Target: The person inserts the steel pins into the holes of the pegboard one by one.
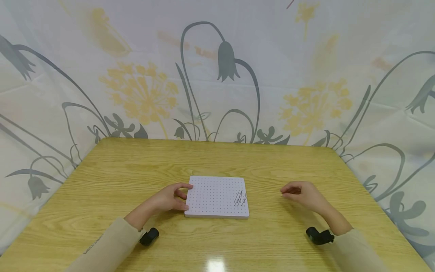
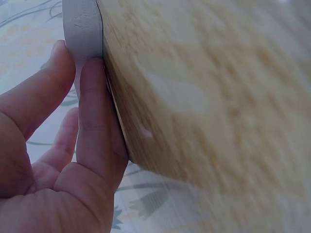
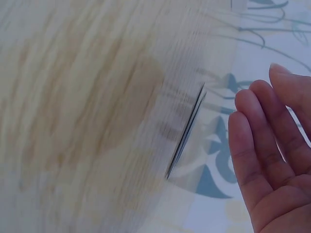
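Note:
In the head view, a white board (image 1: 216, 196) with a grid of small dots lies flat on the table. Several thin dark needle-like rods (image 1: 240, 198) lie on its right part. My left hand (image 1: 166, 197) touches the board's left edge with its fingertips, spread along that side. The left wrist view shows these fingers (image 2: 92, 111) against the board's pale side (image 2: 82, 29). To the right of the board, apart from it, is my right hand (image 1: 302, 194), fingers loosely bent, with nothing visible in it. In the right wrist view, thin dark rods (image 3: 185, 131) appear beside its fingertips.
The wood-grain table (image 1: 272, 241) extends around the board on all sides. Behind it hangs a pale cloth (image 1: 204, 94) printed with grey and yellow flowers. Black wrist devices sit below both hands, the left one (image 1: 149, 237) and the right one (image 1: 319, 236).

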`<state>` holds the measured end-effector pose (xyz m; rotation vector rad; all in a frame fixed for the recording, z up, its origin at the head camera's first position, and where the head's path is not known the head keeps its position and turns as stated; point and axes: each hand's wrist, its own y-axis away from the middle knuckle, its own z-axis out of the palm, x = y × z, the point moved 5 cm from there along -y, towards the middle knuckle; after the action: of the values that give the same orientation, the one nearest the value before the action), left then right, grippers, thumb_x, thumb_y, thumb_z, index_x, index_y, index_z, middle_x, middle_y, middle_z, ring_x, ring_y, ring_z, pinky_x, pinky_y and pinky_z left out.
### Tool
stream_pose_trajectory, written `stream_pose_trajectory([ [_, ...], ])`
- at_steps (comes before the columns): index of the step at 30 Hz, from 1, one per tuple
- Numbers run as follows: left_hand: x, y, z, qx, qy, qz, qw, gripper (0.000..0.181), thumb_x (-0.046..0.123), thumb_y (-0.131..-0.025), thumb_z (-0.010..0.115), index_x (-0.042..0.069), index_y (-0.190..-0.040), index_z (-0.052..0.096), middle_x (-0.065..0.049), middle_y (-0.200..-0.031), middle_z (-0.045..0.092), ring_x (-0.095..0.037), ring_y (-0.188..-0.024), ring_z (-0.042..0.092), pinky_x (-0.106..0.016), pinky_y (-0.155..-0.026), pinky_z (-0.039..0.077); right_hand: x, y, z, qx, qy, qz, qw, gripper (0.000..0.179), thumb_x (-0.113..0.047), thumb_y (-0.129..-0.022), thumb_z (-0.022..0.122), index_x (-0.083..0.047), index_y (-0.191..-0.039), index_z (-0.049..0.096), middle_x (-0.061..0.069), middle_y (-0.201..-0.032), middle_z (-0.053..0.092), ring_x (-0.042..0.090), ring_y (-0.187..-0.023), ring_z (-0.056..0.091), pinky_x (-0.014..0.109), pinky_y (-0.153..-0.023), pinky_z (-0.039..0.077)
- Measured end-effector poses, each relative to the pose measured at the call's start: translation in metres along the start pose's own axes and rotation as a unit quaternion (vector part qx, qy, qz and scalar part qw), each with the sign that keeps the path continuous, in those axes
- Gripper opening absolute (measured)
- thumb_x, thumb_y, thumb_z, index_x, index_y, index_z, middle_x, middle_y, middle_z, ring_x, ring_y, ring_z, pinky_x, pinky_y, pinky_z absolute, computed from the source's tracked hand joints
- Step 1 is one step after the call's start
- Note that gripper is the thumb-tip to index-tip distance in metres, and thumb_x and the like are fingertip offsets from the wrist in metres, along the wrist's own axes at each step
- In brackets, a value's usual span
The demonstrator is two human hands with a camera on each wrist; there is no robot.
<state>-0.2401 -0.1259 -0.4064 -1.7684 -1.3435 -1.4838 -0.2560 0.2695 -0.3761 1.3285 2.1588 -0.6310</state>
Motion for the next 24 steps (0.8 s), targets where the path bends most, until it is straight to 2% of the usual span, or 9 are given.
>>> stream_pose_trajectory([
  [6,-0.001,0.0,0.0,-0.002,0.007,0.0,1.0,0.066,-0.006,-0.077,0.072,-0.003,-0.135,0.042,-0.019,-0.106,0.048,-0.021,-0.084,0.059,-0.031,-0.07,0.05,0.005,0.002,-0.005,-0.005,-0.011,0.014,0.9998,0.015,-0.012,-0.087,0.067,-0.001,-0.097,0.069,0.007,-0.094,0.066,0.018,-0.084,0.062,0.027,-0.071,0.05],
  [13,0.001,0.001,0.001,-0.001,0.009,-0.001,1.0,0.065,-0.007,-0.077,0.072,-0.004,-0.135,0.042,-0.019,-0.106,0.049,-0.021,-0.084,0.059,-0.031,-0.07,0.05,0.013,0.001,-0.008,-0.029,-0.007,0.028,0.9992,0.015,-0.008,-0.087,0.065,0.002,-0.098,0.067,0.01,-0.094,0.065,0.021,-0.083,0.061,0.027,-0.068,0.049],
  [19,0.001,0.002,0.001,0.001,0.007,-0.004,1.0,0.065,-0.007,-0.077,0.072,-0.004,-0.135,0.042,-0.019,-0.106,0.049,-0.021,-0.084,0.059,-0.031,-0.07,0.05,0.025,-0.004,-0.007,-0.052,0.026,0.026,0.9979,0.012,-0.009,-0.086,0.067,-0.001,-0.094,0.068,0.004,-0.09,0.065,0.017,-0.08,0.059,0.028,-0.069,0.048],
  [24,0.001,0.001,0.0,0.01,-0.008,-0.007,0.9999,0.065,-0.005,-0.076,0.073,-0.002,-0.134,0.044,-0.018,-0.106,0.05,-0.022,-0.085,0.059,-0.031,-0.07,0.05,0.033,-0.008,-0.003,-0.072,0.015,0.035,0.9967,0.011,-0.011,-0.086,0.067,-0.001,-0.091,0.068,0.002,-0.085,0.063,0.013,-0.072,0.053,0.027,-0.064,0.044],
])
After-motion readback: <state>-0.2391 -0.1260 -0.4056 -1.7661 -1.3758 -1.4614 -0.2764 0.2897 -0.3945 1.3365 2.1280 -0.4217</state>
